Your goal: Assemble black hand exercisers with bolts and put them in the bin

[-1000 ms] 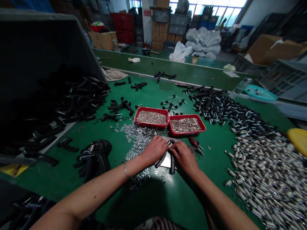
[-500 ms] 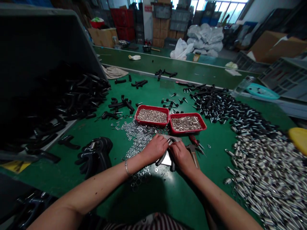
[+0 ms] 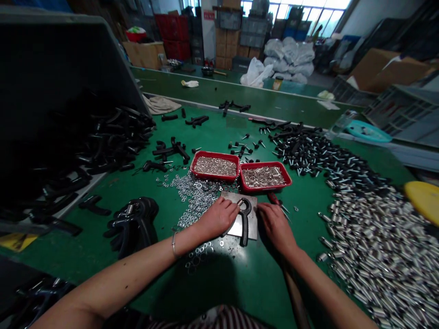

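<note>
A black plastic spring clamp (image 3: pixel 244 224) lies on a square metal plate (image 3: pixel 252 232), its curved end toward the red trays. My left hand (image 3: pixel 221 217) is closed on the clamp's left side, fingertips at a small metal pin near the curve. To the right of the plate, my right hand (image 3: pixel 277 228) has its fingers bent down over a hammer; the hammer's head is hidden under the hand, and its wooden handle (image 3: pixel 293 292) shows below the forearm. Red-handled pliers (image 3: pixel 274 198) lie just beyond the right fingertips.
Two red trays (image 3: pixel 214 177) of small metal parts stand behind the plate, with loose washers (image 3: pixel 195 201) to the left. Assembled clamps (image 3: pixel 137 224) and a large bin (image 3: pixel 113 41) of black parts are left. Springs (image 3: pixel 384 256) and black-headed screws (image 3: pixel 308 151) are heaped right.
My right hand has left the clamp and moved right, onto the hammer, uncovering the clamp and plate. My left hand keeps hold of the clamp. The view has shifted slightly.
</note>
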